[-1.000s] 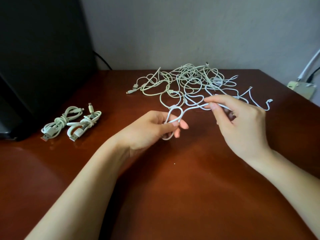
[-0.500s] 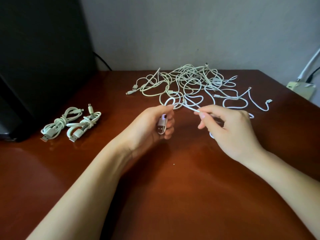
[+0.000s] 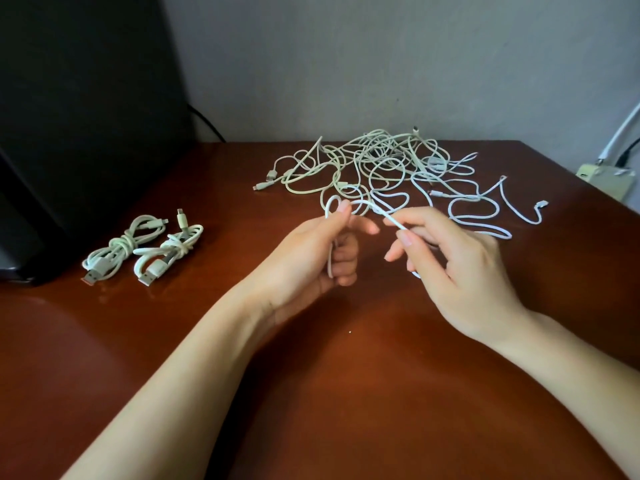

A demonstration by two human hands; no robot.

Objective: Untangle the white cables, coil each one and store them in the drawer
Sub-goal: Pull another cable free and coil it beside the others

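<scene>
A tangle of white cables [image 3: 384, 164] lies at the back of the brown table [image 3: 346, 393]. One white cable [image 3: 360, 204] arcs between my hands above the table. My left hand [image 3: 311, 258] grips a small coil of it, with a loop sticking up above the thumb. My right hand [image 3: 450, 261] pinches the same cable a little to the right, and the rest trails back toward the tangle. Two coiled cables [image 3: 142, 247] lie knotted side by side at the left. No drawer is in view.
A large black object [image 3: 76, 126] stands at the left rear, close to the coiled cables. A pale power strip [image 3: 606, 178] with cords sits past the table's right rear corner. The wall runs just behind the tangle.
Both hands have drawn closer together and toward me. The loop in my left hand has been laid over into a coil, and my right hand has slid along the cable.
</scene>
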